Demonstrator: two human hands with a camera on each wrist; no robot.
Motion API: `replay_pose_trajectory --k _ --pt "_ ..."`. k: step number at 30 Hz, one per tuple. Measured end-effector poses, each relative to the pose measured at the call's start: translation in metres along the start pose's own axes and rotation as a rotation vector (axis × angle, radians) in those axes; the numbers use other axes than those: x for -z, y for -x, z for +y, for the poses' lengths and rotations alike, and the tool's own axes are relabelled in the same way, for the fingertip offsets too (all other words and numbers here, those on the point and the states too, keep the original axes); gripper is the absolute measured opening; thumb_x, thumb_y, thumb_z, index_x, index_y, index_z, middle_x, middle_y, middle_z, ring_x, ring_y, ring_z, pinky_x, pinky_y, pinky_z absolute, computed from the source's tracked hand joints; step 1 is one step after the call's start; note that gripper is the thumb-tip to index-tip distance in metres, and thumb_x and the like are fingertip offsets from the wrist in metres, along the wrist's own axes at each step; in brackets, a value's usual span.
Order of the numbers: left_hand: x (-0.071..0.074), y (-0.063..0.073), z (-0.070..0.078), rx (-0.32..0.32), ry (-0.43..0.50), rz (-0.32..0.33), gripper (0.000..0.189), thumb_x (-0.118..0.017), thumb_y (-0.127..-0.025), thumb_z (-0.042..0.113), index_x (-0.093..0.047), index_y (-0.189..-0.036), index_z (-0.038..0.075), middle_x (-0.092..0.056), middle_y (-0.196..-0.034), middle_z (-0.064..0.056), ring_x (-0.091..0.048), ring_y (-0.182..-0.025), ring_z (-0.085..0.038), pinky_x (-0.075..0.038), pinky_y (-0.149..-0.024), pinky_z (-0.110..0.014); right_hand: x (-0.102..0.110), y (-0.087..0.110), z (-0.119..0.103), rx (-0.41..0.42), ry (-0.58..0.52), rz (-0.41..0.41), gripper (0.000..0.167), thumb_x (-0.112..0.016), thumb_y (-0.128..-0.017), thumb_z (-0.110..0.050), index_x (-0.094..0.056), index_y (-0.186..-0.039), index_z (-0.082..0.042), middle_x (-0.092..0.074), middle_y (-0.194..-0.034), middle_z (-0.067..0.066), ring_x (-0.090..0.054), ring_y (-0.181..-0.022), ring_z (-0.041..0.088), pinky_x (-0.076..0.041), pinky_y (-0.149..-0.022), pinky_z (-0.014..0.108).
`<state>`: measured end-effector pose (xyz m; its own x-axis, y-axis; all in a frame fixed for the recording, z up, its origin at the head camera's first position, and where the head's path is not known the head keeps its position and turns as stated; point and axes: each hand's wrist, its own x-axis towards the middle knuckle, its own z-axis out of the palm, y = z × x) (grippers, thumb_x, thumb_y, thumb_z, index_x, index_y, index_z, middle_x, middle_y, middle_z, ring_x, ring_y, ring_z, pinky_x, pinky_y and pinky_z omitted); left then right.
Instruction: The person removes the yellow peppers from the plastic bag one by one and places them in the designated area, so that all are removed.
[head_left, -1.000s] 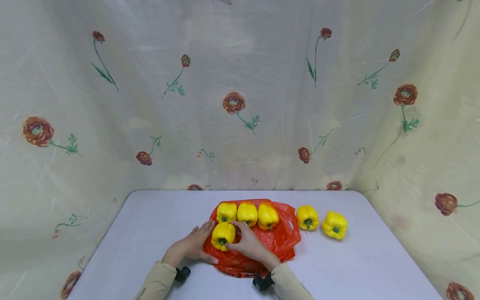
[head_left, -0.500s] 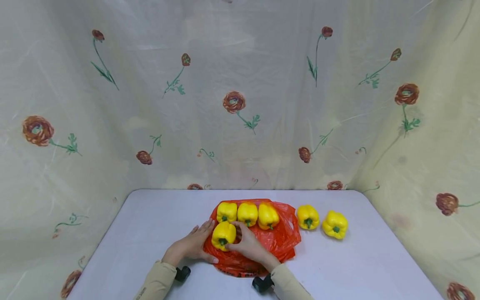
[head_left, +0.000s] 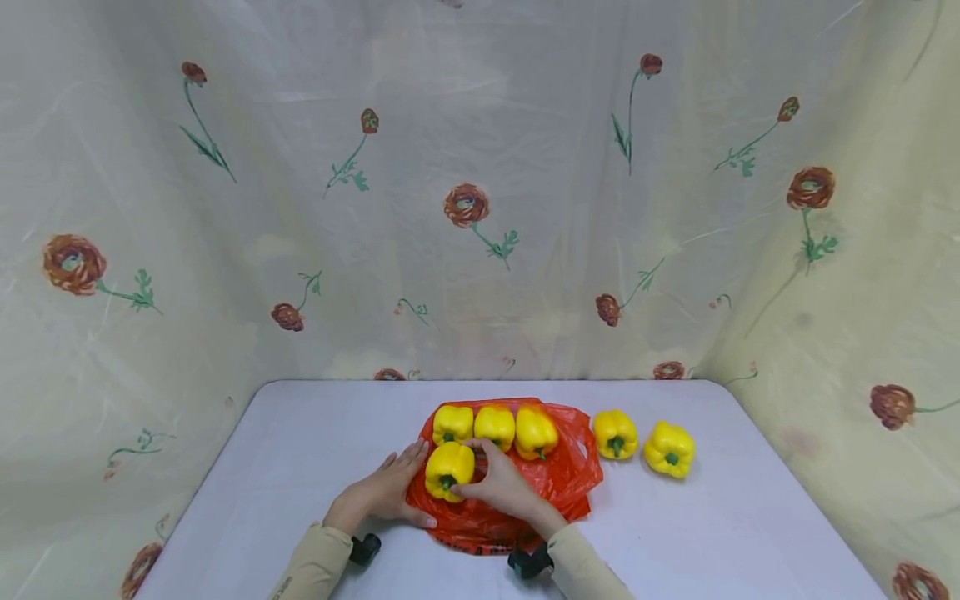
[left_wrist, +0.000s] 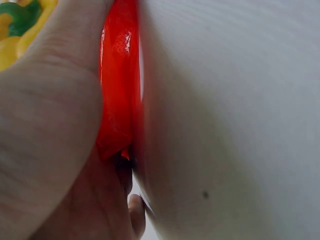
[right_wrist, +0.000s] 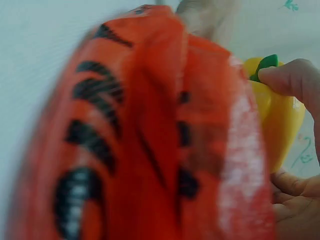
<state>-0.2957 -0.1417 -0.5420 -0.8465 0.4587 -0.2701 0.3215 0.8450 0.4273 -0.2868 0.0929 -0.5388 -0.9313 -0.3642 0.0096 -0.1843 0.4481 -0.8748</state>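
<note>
A red plastic bag [head_left: 551,479] lies flat on the table, with dark print along its near edge. My right hand [head_left: 504,487] holds a yellow bell pepper [head_left: 448,467] over the bag's left part, thumb near the green stem and fingers behind. In the right wrist view the thumb [right_wrist: 287,77] presses beside that stem, and the bag fills the foreground, blurred. My left hand [head_left: 386,490] rests along the bag's left edge with fingers extended and thumb spread. The left wrist view shows its palm [left_wrist: 45,120] against the red plastic. Three more yellow peppers [head_left: 495,427] sit in a row behind.
Two yellow bell peppers stand on the table right of the bag, one close [head_left: 615,434] and one farther out [head_left: 670,449]. A flower-printed sheet [head_left: 555,325] hangs behind and at both sides of the white table [head_left: 720,542].
The right hand and the pepper it holds have shifted very slightly to the right. The left hand, the bag and the other peppers keep their places.
</note>
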Motion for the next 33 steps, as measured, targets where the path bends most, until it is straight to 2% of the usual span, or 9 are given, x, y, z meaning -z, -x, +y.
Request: replay_pose_trajectory --k 6,12,18,23,28,33 --pt "0.001 -0.001 0.001 0.019 0.004 -0.001 0.121 -0.073 -0.069 0.066 -0.011 -0.156 0.01 -0.008 -0.164 -0.009 -0.011 -0.15 -0.027 -0.01 -0.122 -0.052 0.007 0.005 -0.009 0.009 0.005 -0.001 0.074 -0.08 -0.077 -0.043 -0.042 -0.135 -0.017 -0.049 -0.136 0.005 -0.047 -0.126 0.026 -0.042 -0.106 0.054" --pt "0.002 -0.001 0.001 0.036 0.001 -0.008 0.121 -0.074 -0.069 0.065 -0.011 -0.156 0.011 -0.009 -0.164 -0.008 -0.011 -0.15 -0.027 -0.01 -0.122 -0.052 0.02 0.009 -0.017 0.01 -0.046 -0.039 0.077 -0.08 -0.078 -0.039 -0.04 -0.137 -0.014 -0.046 -0.138 0.006 -0.049 -0.127 0.028 -0.047 -0.104 0.048" --pt "0.001 -0.001 0.002 0.035 0.006 -0.004 0.121 -0.075 -0.068 0.063 -0.011 -0.156 0.01 -0.01 -0.164 -0.009 -0.011 -0.15 -0.027 -0.011 -0.122 -0.052 0.042 0.012 -0.02 0.026 -0.101 -0.073 0.076 -0.08 -0.079 -0.038 -0.038 -0.138 -0.014 -0.044 -0.138 0.006 -0.047 -0.128 0.028 -0.047 -0.104 0.043" --pt "0.0 -0.001 0.002 0.036 0.006 0.002 0.123 -0.075 -0.067 0.064 -0.011 -0.156 0.009 -0.009 -0.164 -0.009 -0.011 -0.151 -0.027 -0.011 -0.122 -0.051 0.061 0.016 -0.022 0.039 -0.108 -0.042 0.074 -0.079 -0.079 -0.035 -0.038 -0.138 -0.015 -0.043 -0.139 0.007 -0.047 -0.129 0.03 -0.048 -0.103 0.044" --pt "0.0 -0.001 0.001 0.024 0.018 0.005 0.124 -0.075 -0.067 0.065 -0.011 -0.156 0.008 -0.01 -0.163 -0.01 -0.011 -0.15 -0.028 -0.011 -0.121 -0.053 0.077 0.021 -0.024 0.017 -0.155 -0.004 0.074 -0.079 -0.08 -0.028 -0.038 -0.14 -0.012 -0.041 -0.142 0.009 -0.046 -0.132 0.033 -0.046 -0.105 0.045" --pt "-0.001 -0.001 -0.001 0.02 0.014 0.006 0.125 -0.074 -0.066 0.067 -0.01 -0.156 0.008 -0.008 -0.164 -0.01 -0.009 -0.151 -0.028 -0.01 -0.122 -0.052 0.093 0.023 -0.026 -0.003 -0.148 0.036 0.072 -0.08 -0.08 -0.026 -0.04 -0.139 -0.014 -0.042 -0.143 0.009 -0.044 -0.134 0.034 -0.045 -0.105 0.047"
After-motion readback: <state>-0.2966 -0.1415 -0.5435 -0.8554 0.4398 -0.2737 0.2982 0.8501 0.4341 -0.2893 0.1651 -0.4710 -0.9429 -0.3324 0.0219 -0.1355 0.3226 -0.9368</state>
